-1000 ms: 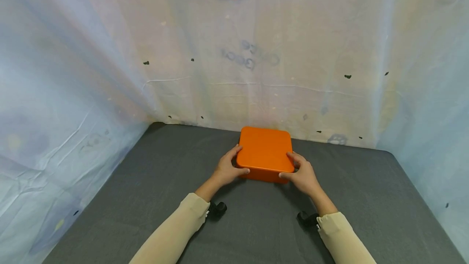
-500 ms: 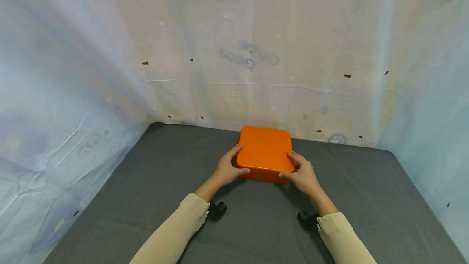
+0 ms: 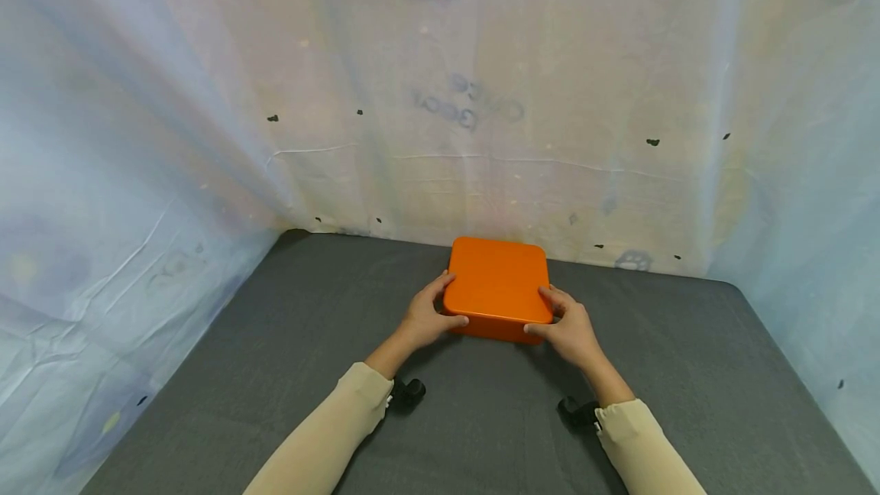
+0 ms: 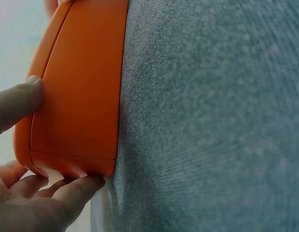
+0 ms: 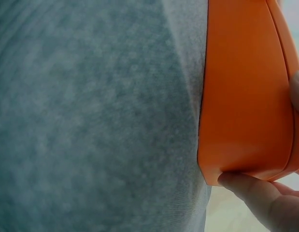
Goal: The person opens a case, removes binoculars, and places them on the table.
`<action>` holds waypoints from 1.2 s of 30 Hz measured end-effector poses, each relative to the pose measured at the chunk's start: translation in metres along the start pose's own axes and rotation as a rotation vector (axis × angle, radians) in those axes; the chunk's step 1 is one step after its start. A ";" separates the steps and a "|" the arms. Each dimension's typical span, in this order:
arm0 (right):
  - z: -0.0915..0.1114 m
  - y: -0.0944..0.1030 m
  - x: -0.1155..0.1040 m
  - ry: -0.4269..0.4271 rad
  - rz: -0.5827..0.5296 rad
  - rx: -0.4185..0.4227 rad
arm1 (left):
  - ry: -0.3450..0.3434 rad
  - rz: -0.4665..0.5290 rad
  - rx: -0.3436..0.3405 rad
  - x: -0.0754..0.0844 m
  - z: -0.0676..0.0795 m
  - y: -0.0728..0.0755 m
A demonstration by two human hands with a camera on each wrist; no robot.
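An orange box (image 3: pixel 498 281) with rounded corners and a fitted lid sits on the grey cloth near the back of the table. My left hand (image 3: pixel 422 318) grips its left front corner, thumb on the front face and fingers along the left side. At the right front corner my right hand (image 3: pixel 569 327) holds it the same way. In the left wrist view the thumb (image 4: pixel 31 94) lies across the seam between lid and body of the box (image 4: pixel 81 92). The right wrist view has a fingertip (image 5: pixel 231 180) against the lower side of the box (image 5: pixel 246 96).
Dark grey cloth (image 3: pixel 275 373) covers the table. A pale printed sheet (image 3: pixel 550 98) hangs behind it, close past the box, and more sheeting (image 3: pixel 103 212) closes off the left side. Black wrist cameras (image 3: pixel 410 393) sit below both hands.
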State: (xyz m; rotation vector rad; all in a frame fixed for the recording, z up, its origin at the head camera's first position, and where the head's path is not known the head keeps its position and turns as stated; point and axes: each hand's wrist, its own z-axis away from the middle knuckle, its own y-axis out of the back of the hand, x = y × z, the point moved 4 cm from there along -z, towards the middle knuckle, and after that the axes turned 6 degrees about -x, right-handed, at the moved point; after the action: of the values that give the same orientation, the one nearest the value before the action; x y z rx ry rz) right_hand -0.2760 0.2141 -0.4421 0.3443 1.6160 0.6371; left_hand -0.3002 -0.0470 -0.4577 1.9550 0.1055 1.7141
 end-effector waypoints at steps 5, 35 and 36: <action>0.000 0.001 0.000 0.009 -0.001 0.003 | -0.001 0.005 -0.001 0.000 0.000 0.001; 0.005 0.008 -0.009 0.009 -0.079 -0.007 | -0.030 -0.016 -0.013 0.004 0.000 0.002; 0.005 0.007 -0.009 0.003 -0.073 -0.008 | -0.032 -0.015 -0.012 0.004 0.000 0.002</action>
State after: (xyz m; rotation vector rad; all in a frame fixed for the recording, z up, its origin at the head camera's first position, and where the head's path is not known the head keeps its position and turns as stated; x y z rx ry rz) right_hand -0.2710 0.2157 -0.4305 0.2773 1.6213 0.5886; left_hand -0.2999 -0.0473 -0.4535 1.9665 0.0983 1.6697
